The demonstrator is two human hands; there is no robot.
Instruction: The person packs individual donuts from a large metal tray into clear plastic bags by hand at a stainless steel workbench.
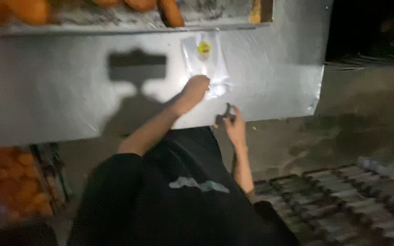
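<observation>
Clear plastic bag [205, 64] with small yellow round thing inside lying flat on grey metal worktop [69, 91], upper centre of frame, long axis running up-down. Left hand [196, 89] closed as loose fist, resting on bag's lower edge; whether fingers pinch film, cannot tell. Right hand [234, 127] lower and just right, off worktop edge, fingers curled round small dark object [228, 110], kind unclear in blur. Bag directly above left grip, up-left of right. Left nearer. Orange fried pieces [169, 11] on tray [115, 25] along top edge.
</observation>
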